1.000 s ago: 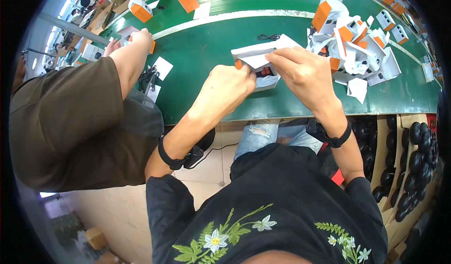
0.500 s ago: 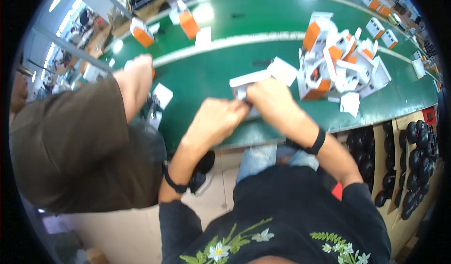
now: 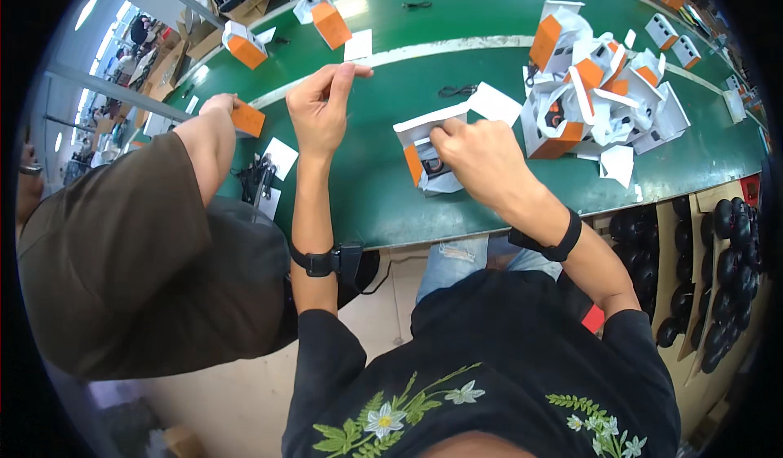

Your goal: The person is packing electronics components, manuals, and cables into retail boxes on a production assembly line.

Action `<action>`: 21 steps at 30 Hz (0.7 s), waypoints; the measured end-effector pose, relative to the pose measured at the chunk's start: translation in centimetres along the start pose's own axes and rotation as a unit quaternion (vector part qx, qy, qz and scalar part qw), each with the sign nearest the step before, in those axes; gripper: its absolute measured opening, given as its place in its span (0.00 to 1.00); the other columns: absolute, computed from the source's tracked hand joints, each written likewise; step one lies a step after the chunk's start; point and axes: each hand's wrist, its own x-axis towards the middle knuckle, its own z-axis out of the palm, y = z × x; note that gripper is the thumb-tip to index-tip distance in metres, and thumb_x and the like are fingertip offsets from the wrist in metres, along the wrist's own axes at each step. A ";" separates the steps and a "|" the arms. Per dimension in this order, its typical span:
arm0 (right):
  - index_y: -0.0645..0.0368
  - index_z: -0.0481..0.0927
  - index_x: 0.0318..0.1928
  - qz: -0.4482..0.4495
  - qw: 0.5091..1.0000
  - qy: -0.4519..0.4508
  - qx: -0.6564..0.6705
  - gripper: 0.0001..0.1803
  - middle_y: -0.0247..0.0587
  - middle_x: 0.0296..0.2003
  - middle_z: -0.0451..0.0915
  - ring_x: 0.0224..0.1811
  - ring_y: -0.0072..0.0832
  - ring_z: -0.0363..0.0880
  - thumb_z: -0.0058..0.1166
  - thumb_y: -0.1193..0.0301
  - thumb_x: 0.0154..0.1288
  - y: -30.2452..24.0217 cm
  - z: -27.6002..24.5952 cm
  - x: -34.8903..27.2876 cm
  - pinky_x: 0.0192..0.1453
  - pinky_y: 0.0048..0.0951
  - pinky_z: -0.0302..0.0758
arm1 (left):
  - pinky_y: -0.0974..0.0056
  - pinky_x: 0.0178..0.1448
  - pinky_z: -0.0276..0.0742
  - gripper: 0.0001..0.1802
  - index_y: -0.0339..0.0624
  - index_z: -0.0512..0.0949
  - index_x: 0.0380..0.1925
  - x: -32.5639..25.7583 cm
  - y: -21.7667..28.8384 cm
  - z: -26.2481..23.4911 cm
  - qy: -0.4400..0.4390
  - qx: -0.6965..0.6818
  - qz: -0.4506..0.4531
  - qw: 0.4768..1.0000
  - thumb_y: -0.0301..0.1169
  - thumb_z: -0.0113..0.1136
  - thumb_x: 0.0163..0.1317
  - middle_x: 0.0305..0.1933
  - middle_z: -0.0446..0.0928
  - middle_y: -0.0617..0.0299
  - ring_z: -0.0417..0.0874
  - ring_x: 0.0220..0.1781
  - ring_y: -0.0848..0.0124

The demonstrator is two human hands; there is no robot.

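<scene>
- Head view: open white-and-orange cardboard box (image 3: 413,167) rests on the smooth green tabletop (image 3: 359,201), near its front edge; presumably placed there for short reach.
- White flap stands raised on the box's far side, leaving the inside exposed; a dark object (image 3: 433,165) shows within, amid whitish wrapping.
- Right hand (image 3: 483,160) bent down over the box's right part, probably steadying it; fingertips hidden, so cannot tell whether they pinch anything.
- Left hand (image 3: 318,111) raised, well apart from the box; fingers curled in, thumb against them, nothing visible held. Its lift leaves the box's left side unobstructed.
- White paper sheet (image 3: 496,104) and coiled black cable (image 3: 457,92) lie just beyond the box, seemingly within reach yet out of the way.
- Heap of open white-and-orange boxes (image 3: 589,73) to the right; piece leans on piece, apparently propping each other.
</scene>
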 end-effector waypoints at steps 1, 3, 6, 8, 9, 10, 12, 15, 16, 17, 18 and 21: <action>0.58 0.85 0.38 -0.012 1.000 -0.014 -0.012 0.05 0.43 0.35 0.86 0.32 0.42 0.92 0.65 0.73 0.61 0.0 0.2 0.2 0.32 0.42 0.86 | 0.68 0.29 0.53 0.13 0.36 0.95 0.40 -0.2 0.0 0.3 -0.008 -0.018 -0.001 1.000 0.31 0.66 0.82 0.22 0.76 0.73 0.62 0.24 0.85; 0.57 0.87 0.32 -0.012 1.000 -0.004 -0.009 0.03 0.43 0.30 0.87 0.31 0.42 0.92 0.66 0.72 0.59 -0.9 0.7 0.5 0.34 0.41 0.87 | 0.69 0.29 0.54 0.14 0.36 0.95 0.40 -1.1 -0.6 0.5 -0.015 -0.016 -0.008 1.000 0.32 0.66 0.82 0.22 0.76 0.73 0.62 0.24 0.85; 0.54 0.89 0.25 -0.006 1.000 0.019 -0.005 0.05 0.42 0.24 0.88 0.31 0.40 0.93 0.68 0.71 0.57 -1.4 1.3 0.9 0.35 0.40 0.88 | 0.69 0.29 0.54 0.15 0.36 0.95 0.41 -1.0 -1.3 0.8 -0.037 -0.036 -0.029 0.998 0.33 0.66 0.83 0.22 0.75 0.74 0.63 0.24 0.85; 0.54 0.90 0.26 0.004 1.000 0.006 -0.012 0.04 0.45 0.25 0.88 0.30 0.38 0.93 0.67 0.72 0.57 -1.7 1.2 0.6 0.34 0.39 0.88 | 0.69 0.29 0.54 0.15 0.35 0.95 0.41 -1.0 -2.4 1.1 -0.040 -0.053 -0.047 0.997 0.34 0.65 0.83 0.21 0.74 0.74 0.64 0.24 0.86; 0.56 0.90 0.28 0.010 1.000 0.019 -0.020 0.04 0.48 0.29 0.88 0.30 0.37 0.93 0.67 0.71 0.58 -1.6 1.2 0.5 0.32 0.38 0.87 | 0.69 0.29 0.54 0.16 0.35 0.95 0.41 -0.4 -3.0 1.3 -0.043 -0.068 -0.068 0.994 0.34 0.65 0.83 0.21 0.73 0.74 0.64 0.23 0.86; 0.58 0.88 0.33 0.017 1.000 -0.007 -0.017 0.03 0.47 0.33 0.87 0.30 0.38 0.93 0.65 0.72 0.59 -1.9 0.6 0.5 0.32 0.39 0.87 | 0.69 0.30 0.59 0.18 0.35 0.95 0.42 0.5 -3.5 1.1 -0.064 -0.062 -0.084 0.992 0.37 0.64 0.84 0.23 0.79 0.73 0.68 0.25 0.85; 0.60 0.86 0.36 -0.004 0.999 -0.034 -0.007 0.05 0.45 0.39 0.85 0.30 0.37 0.92 0.64 0.73 0.61 -2.0 0.0 0.4 0.31 0.39 0.86 | 0.70 0.28 0.58 0.20 0.35 0.95 0.42 3.3 -5.0 2.9 -0.069 -0.048 -0.056 0.995 0.39 0.62 0.85 0.22 0.78 0.72 0.66 0.23 0.85; 0.61 0.88 0.36 -0.022 0.999 -0.030 -0.022 0.06 0.47 0.34 0.85 0.28 0.36 0.91 0.65 0.72 0.59 -1.3 1.2 0.1 0.28 0.37 0.85 | 0.67 0.28 0.65 0.22 0.37 0.95 0.42 8.6 -7.4 7.1 -0.110 0.010 -0.041 0.993 0.44 0.63 0.83 0.23 0.83 0.69 0.71 0.21 0.81; 0.61 0.88 0.36 -0.018 0.999 -0.027 -0.027 0.06 0.47 0.34 0.85 0.28 0.36 0.91 0.65 0.72 0.59 -1.4 1.7 0.2 0.28 0.37 0.85 | 0.64 0.33 0.72 0.21 0.40 0.95 0.40 10.3 -9.1 8.7 -0.133 0.063 -0.011 0.989 0.45 0.65 0.81 0.27 0.88 0.65 0.79 0.25 0.75; 0.62 0.90 0.33 -0.012 0.999 -0.020 -0.033 0.07 0.50 0.32 0.86 0.28 0.36 0.91 0.66 0.70 0.59 -1.6 2.1 -0.1 0.28 0.36 0.84 | 0.61 0.38 0.79 0.19 0.43 0.96 0.38 11.8 -10.4 10.5 -0.157 0.112 0.019 0.981 0.46 0.67 0.78 0.31 0.92 0.60 0.87 0.28 0.68; 0.62 0.91 0.30 -0.002 0.999 -0.014 -0.042 0.09 0.53 0.30 0.87 0.29 0.37 0.92 0.67 0.68 0.59 -1.6 2.4 -0.5 0.29 0.35 0.84 | 0.55 0.46 0.85 0.17 0.47 0.95 0.43 13.3 -11.0 12.8 -0.207 0.169 -0.031 0.963 0.47 0.69 0.75 0.37 0.94 0.57 0.93 0.38 0.57; 0.63 0.92 0.32 -0.007 0.993 -0.037 -0.111 0.09 0.59 0.32 0.88 0.28 0.35 0.91 0.66 0.69 0.59 -3.0 3.1 -0.3 0.25 0.35 0.81 | 0.51 0.59 0.87 0.18 0.48 0.91 0.56 15.7 -18.9 17.0 -0.215 0.238 0.049 0.946 0.44 0.69 0.74 0.54 0.93 0.56 0.91 0.57 0.56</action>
